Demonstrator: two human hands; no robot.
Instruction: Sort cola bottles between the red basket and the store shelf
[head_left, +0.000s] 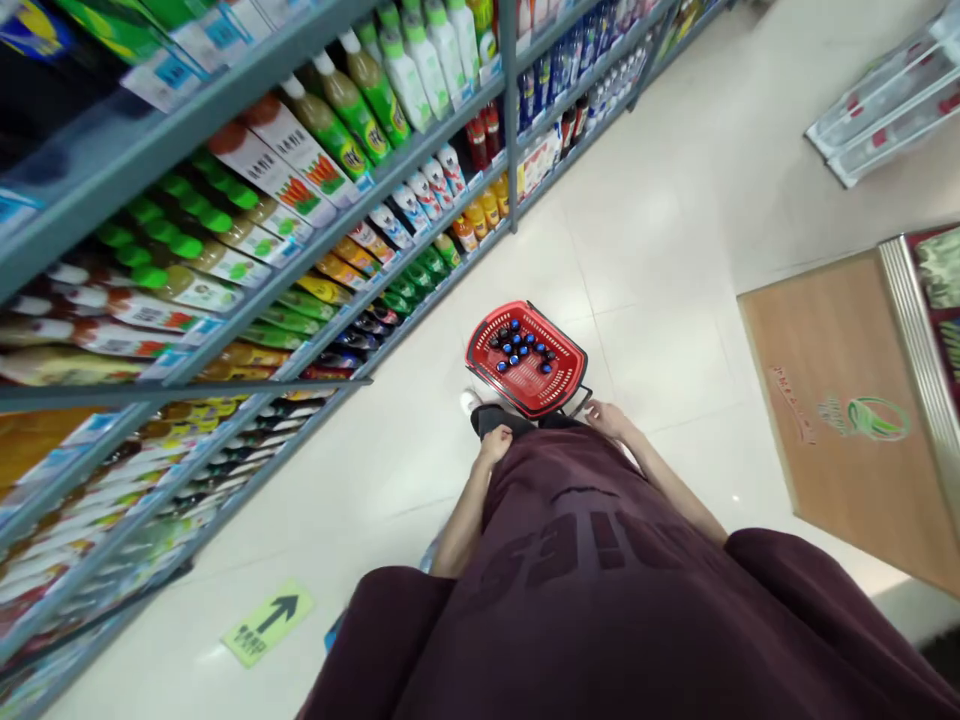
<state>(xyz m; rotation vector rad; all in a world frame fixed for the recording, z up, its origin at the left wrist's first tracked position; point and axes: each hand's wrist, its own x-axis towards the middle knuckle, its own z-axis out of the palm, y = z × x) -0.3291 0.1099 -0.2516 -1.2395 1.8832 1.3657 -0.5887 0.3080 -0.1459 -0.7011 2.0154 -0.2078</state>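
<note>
A red shopping basket (559, 385) is in front of my feet on the floor, at the middle of the view. Inside it lie several dark bottles with blue caps (514, 350). My right hand (606, 419) is closed around the basket's black handle (584, 400), at the near right corner. Beside my left thigh hangs my left hand (496, 444), its fingers curled in and nothing visible in them. It is apart from the basket.
Long grey shelves (330, 235) stocked with drinks run along the left. A wooden-sided display stand (832, 400) stands at the right, with a clear rack (889, 100) beyond it. A green arrow sign (268, 622) is stuck on the pale tiled floor (600, 230).
</note>
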